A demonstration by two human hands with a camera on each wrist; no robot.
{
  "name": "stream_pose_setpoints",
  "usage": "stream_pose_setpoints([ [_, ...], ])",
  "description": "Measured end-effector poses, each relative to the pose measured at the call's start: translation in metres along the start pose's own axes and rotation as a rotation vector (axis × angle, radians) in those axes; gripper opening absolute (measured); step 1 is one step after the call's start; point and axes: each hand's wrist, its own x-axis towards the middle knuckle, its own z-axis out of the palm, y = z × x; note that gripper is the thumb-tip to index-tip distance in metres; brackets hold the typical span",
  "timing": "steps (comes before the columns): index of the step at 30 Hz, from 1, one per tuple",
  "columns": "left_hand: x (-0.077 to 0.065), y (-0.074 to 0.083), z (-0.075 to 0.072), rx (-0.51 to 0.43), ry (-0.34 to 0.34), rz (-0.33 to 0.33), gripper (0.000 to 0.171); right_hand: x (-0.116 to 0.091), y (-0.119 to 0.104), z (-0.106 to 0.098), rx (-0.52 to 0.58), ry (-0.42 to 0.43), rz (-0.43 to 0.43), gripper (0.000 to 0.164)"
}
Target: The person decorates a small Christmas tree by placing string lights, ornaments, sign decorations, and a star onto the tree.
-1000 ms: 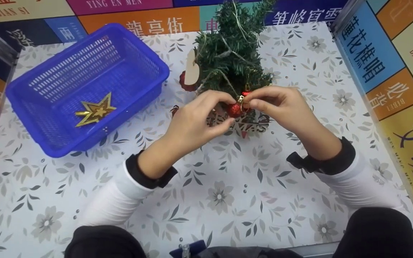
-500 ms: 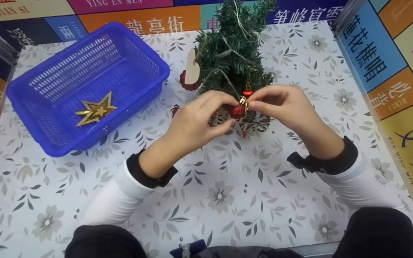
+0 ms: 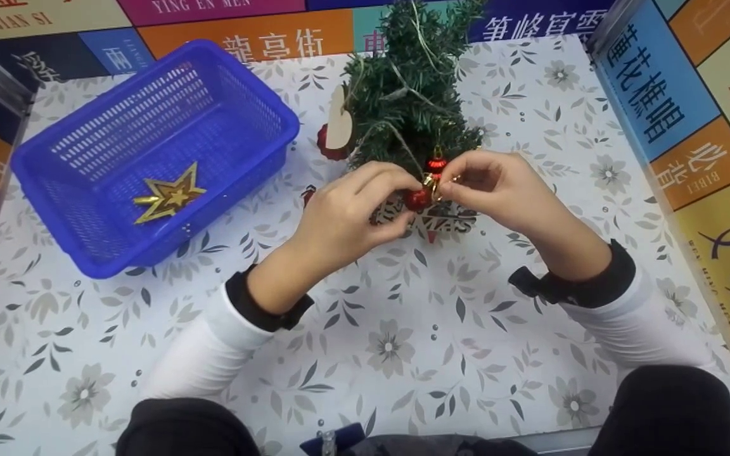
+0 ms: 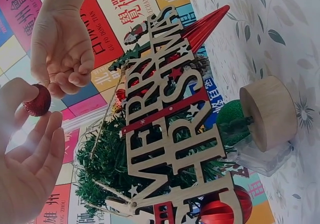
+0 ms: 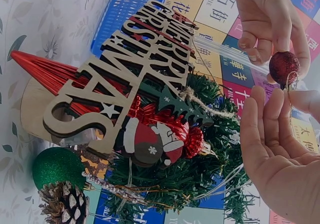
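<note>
My left hand [image 3: 346, 212] pinches a small red glitter bauble [image 3: 417, 199] between thumb and fingers, in front of a small artificial Christmas tree [image 3: 403, 95]. My right hand [image 3: 504, 187] pinches the thin gold string [image 5: 293, 75] at the bauble's cap. In the right wrist view the bauble [image 5: 284, 66] stands apart from the branches. A wooden MERRY CHRISTMAS sign [image 4: 166, 115] hangs low on the tree's front. Just behind the hands, a shiny red ornament [image 3: 436, 164] hangs on the tree.
A blue plastic basket [image 3: 282, 123] at the left holds a gold star [image 3: 178, 195]. The tree's round wooden base [image 4: 270, 114] stands on a floral-patterned tabletop [image 3: 390, 392]. A green ball [image 5: 59, 168] and a pinecone [image 5: 65, 204] show near the base. Printed panels [image 3: 650, 95] border the table.
The right hand has drawn slightly right, and more of the gold string shows at its fingertips. The bauble has shifted and turned a little in the left hand.
</note>
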Motion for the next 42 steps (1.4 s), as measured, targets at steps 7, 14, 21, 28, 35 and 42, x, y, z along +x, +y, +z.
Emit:
stream_pose_setpoints([
  [7, -0.001, 0.000, 0.000, 0.009, 0.022, 0.005, 0.024, -0.002, -0.002, -0.001, 0.007, -0.039, 0.001, 0.003],
  [14, -0.002, -0.003, -0.002, 0.015, 0.055, 0.013, 0.025, -0.003, -0.003, -0.004, -0.048, -0.041, 0.040, 0.002],
  [21, -0.003, -0.003, 0.002, 0.019, 0.041, 0.057, 0.020, -0.003, -0.003, -0.008, 0.044, 0.064, 0.051, 0.005],
  [28, 0.001, 0.001, 0.010, 0.154, 0.042, 0.151, 0.013, -0.001, -0.002, -0.006, 0.219, 0.151, -0.004, 0.005],
  [35, 0.001, 0.001, 0.014, 0.423, 0.064, 0.284, 0.013, -0.001, -0.006, -0.005, 0.172, 0.179, -0.019, 0.006],
  [42, 0.000, -0.003, 0.013, 0.435, 0.057, 0.271, 0.013, 0.000, -0.002, -0.008, -0.156, 0.259, -0.142, 0.006],
])
